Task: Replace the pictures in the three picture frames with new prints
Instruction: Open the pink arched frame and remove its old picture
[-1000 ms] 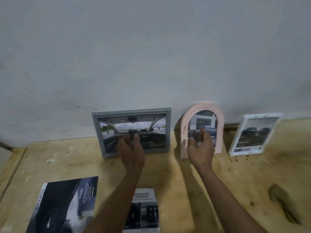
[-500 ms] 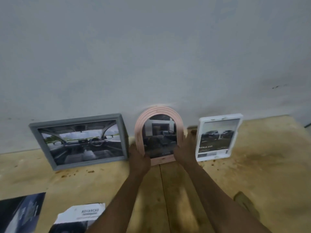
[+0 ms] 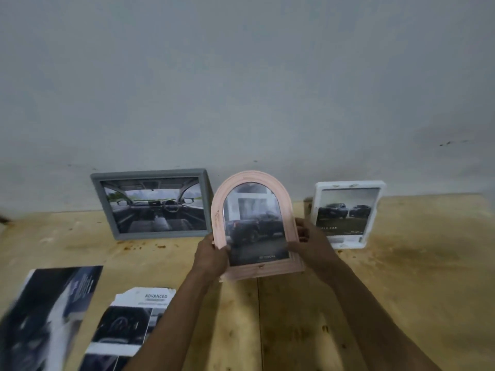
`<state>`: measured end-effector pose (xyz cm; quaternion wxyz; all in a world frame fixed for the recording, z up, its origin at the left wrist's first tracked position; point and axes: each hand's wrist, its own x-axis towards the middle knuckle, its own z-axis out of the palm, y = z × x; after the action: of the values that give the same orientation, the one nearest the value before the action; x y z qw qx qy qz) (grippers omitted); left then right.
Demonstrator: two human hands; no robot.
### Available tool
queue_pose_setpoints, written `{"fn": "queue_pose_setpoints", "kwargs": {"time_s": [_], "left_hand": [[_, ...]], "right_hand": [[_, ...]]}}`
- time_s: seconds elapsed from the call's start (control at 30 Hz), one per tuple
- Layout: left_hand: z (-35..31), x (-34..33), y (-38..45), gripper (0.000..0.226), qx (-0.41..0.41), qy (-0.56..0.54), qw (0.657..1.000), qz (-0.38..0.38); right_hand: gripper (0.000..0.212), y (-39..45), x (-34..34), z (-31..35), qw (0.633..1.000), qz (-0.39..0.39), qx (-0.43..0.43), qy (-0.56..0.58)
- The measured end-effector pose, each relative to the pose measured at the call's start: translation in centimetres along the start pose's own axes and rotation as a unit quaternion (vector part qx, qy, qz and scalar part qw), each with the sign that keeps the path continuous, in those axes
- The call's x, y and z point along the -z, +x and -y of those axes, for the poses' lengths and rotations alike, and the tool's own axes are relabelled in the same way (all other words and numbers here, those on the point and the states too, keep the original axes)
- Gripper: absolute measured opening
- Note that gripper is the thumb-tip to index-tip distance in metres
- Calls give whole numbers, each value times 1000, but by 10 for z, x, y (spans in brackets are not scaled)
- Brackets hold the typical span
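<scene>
Arms extended forward over worktop [image 3: 401, 263]; left hand [image 3: 211, 257] and right hand [image 3: 312, 246] grasping arched pink frame [image 3: 253, 270] by lower side edges, fingers [image 3: 301, 226] wrapped behind, raised near rear edge.

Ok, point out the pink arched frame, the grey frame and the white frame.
pink arched frame [image 3: 250, 176], head view, top of arch.
grey frame [image 3: 150, 174], head view, top rail.
white frame [image 3: 348, 183], head view, top edge.
</scene>
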<state>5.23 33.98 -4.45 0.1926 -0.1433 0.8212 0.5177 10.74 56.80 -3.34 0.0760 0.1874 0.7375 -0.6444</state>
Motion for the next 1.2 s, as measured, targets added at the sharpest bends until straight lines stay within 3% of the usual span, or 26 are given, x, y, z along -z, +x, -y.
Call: {"fn": "queue_pose_setpoints", "kwargs": {"time_s": [0.1, 0.27, 0.4, 0.53, 0.6, 0.67, 0.73, 0.93, 1.0, 1.1, 1.2], "left_hand": [[9, 17, -32, 44, 4, -37, 999, 19], [41, 38, -91, 50, 24, -68, 995, 70], [57, 52, -131, 58, 44, -128, 988, 76], [67, 61, -153, 35, 58, -207, 975, 49], [68, 60, -160, 39, 58, -244, 966, 57], [68, 58, -164, 40, 55, -250, 966, 43], [73, 52, -160, 39, 60, -243, 968, 32], [106, 30, -141, 46, 97, -152, 984, -11], [118, 22, -139, 52, 106, -110, 988, -23], [137, 11, -135, 60, 90, -39, 994, -56], [146, 4, -142, 54, 60, 5, 996, -63]], "right_hand": [[57, -38, -1, 8, 998, 50, 9, 40], [57, -110, -15, 16, 998, 37, 33, 30], [61, -164, -25, 21, 990, -13, 95, -105], [59, -204, -33, 10, 914, -79, 202, -343], [52, -216, -36, -2, 859, -98, 251, -436], [43, -221, -39, -19, 804, -92, 302, -503], [35, -222, -41, -35, 779, -76, 337, -522], [30, -217, -45, -90, 761, -82, 367, -529], [38, -216, -48, -110, 762, -90, 358, -532], [44, -210, -50, -140, 773, -100, 345, -523], [40, -205, -51, -162, 778, -102, 350, -512]]}}
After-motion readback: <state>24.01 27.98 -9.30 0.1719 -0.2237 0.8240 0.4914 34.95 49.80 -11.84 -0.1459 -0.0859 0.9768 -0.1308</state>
